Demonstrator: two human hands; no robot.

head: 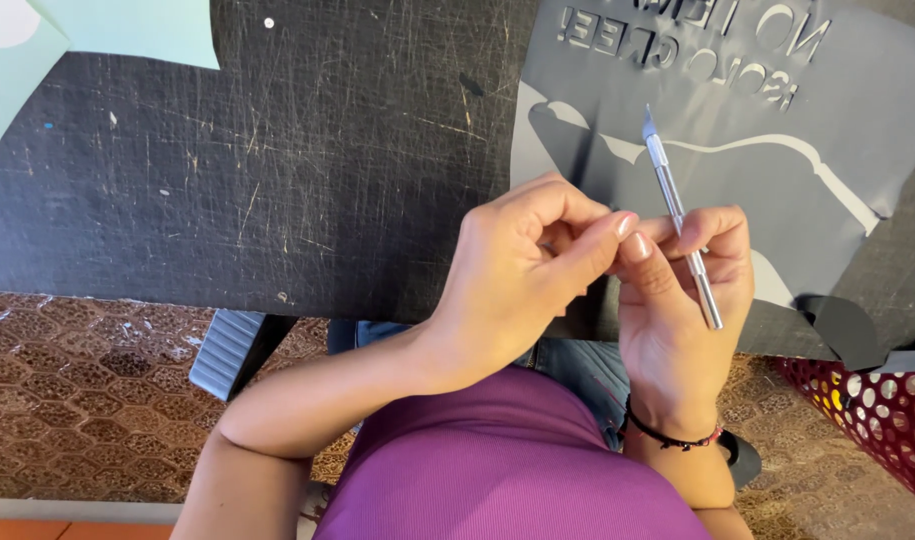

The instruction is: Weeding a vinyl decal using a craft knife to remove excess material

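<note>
My right hand [682, 300] grips craft knife [680, 215], blade up, over grey stencil sheet [777, 140]; left hand [522, 270] fingers pinched closed against right fingertips, contents unclear.

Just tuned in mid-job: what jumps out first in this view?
The silver craft knife stands out first, held in the right hand at centre right with its blade pointing away over a grey cut-out stencil sheet. The left hand meets the right one fingertip to fingertip, just off the near edge of the scratched black work surface. A red perforated basket sits at lower right.
</note>
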